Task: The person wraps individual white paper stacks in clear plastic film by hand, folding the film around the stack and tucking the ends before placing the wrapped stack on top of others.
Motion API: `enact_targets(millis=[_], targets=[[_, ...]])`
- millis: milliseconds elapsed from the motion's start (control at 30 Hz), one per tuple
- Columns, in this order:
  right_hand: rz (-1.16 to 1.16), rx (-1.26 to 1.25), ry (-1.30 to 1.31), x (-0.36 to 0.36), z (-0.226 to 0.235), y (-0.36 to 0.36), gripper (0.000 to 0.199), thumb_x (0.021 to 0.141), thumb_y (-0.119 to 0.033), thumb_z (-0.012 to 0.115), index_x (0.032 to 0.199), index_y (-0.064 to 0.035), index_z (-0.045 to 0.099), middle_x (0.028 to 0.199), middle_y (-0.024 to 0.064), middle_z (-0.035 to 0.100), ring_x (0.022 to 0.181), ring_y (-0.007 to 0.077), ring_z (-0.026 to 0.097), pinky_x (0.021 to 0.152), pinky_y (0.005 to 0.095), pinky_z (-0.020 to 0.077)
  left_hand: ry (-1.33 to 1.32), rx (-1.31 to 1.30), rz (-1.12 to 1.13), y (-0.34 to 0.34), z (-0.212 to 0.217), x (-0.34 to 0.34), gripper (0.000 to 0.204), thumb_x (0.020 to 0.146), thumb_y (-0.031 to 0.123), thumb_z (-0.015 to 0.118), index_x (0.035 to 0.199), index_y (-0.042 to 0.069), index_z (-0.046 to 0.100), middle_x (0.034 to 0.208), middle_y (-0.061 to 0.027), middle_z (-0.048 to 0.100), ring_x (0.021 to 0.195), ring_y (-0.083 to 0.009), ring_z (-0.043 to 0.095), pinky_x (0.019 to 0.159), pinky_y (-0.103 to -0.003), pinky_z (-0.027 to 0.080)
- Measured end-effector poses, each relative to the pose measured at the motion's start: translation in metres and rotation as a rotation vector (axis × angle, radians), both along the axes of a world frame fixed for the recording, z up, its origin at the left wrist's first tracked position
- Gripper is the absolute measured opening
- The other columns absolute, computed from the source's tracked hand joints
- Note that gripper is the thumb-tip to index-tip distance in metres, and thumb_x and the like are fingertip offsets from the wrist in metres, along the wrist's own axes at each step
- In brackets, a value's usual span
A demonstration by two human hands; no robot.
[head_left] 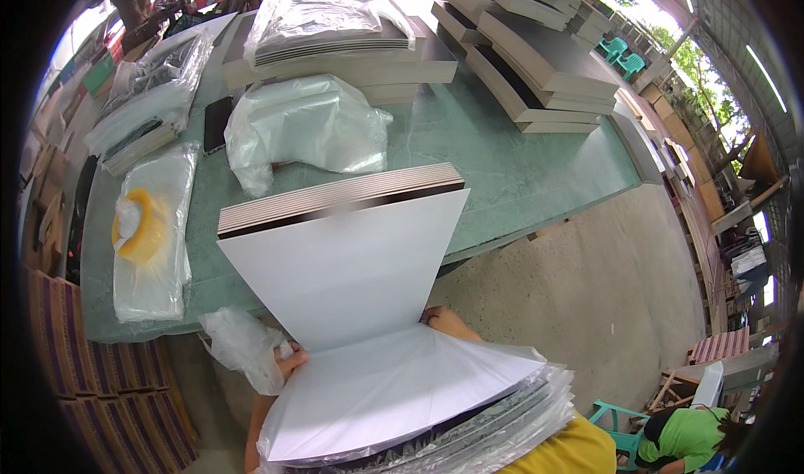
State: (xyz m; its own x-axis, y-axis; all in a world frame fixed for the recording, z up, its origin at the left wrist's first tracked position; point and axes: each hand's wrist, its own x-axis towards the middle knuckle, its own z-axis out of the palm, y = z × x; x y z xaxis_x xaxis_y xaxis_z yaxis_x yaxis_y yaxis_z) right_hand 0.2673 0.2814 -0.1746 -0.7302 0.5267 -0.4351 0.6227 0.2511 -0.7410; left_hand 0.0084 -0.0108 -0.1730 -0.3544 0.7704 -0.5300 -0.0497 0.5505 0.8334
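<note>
A thick stack of white sheets [343, 265] is bent in the middle. Its far half stands up over the table edge and shows its striped brown and white edges at the top. Its near half [394, 390] curves down toward me, with a clear plastic sleeve [511, 428] around its lower end. My left hand [290, 360] grips the stack's left edge at the bend, right beside a crumpled piece of clear plastic [241, 347]. My right hand [444, 320] holds the right edge at the bend, and its fingers are mostly hidden behind the sheets.
The green table [519, 172] carries a yellow tape roll in a plastic bag [138, 227], a crumpled clear bag [301, 126] and piles of flat boards [536, 64]. Cardboard boxes [109, 390] stand at lower left. A person in a green shirt [680, 439] crouches at lower right by a teal chair [621, 434].
</note>
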Motion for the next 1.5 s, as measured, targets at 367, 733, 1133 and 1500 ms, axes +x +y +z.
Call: enact_targets(millis=[367, 733, 1133, 1500], targets=[[-0.195, 0.137, -0.036, -0.003, -0.034, -0.002, 0.027, 0.069, -0.012, 0.046, 0.089, 0.0033, 0.058, 0.086, 0.0209, 0.06, 0.085, 0.032, 0.058, 0.074, 0.0371, 0.0442, -0.116, 0.132, 0.415, 0.024, 0.004, 0.044, 0.035, 0.078, 0.029, 0.057, 0.098, 0.001, 0.054, 0.084, -0.0089, 0.058, 0.079, -0.0162, 0.056, 0.067, -0.028, 0.045], [0.379, -0.878, 0.928, -0.001, 0.198, 0.051, 0.038, 0.081, -0.027, 0.052, 0.097, 0.0073, 0.054, 0.097, 0.0185, 0.057, 0.088, 0.0269, 0.056, 0.078, 0.0371, 0.0419, 0.108, 0.282, 0.214, -0.013, 0.195, 0.01, 0.024, 0.074, 0.021, 0.064, 0.084, 0.0, 0.06, 0.075, -0.0067, 0.06, 0.07, -0.0116, 0.056, 0.062, -0.026, 0.045], [0.891, -0.291, -0.274, -0.054, 0.075, 0.003, 0.051, 0.087, -0.04, 0.042, 0.121, -0.0024, 0.042, 0.124, 0.0154, 0.041, 0.116, 0.0253, 0.037, 0.096, 0.0327, 0.0289, 0.724, 0.169, -0.534, 0.075, 0.066, 0.035, 0.024, 0.082, 0.026, 0.05, 0.08, 0.003, 0.057, 0.071, -0.0109, 0.058, 0.068, -0.0203, 0.056, 0.064, -0.033, 0.043], [0.602, -0.507, 0.396, -0.115, 0.193, 0.007, 0.021, 0.076, -0.02, 0.062, 0.077, 0.0008, 0.059, 0.081, 0.0069, 0.06, 0.079, 0.0145, 0.056, 0.072, 0.0266, 0.0434, 0.399, 0.913, 0.872, 0.107, 0.237, -0.003, 0.043, 0.09, 0.039, 0.034, 0.075, 0.003, 0.052, 0.058, -0.0036, 0.049, 0.047, -0.0116, 0.048, 0.044, -0.024, 0.039]])
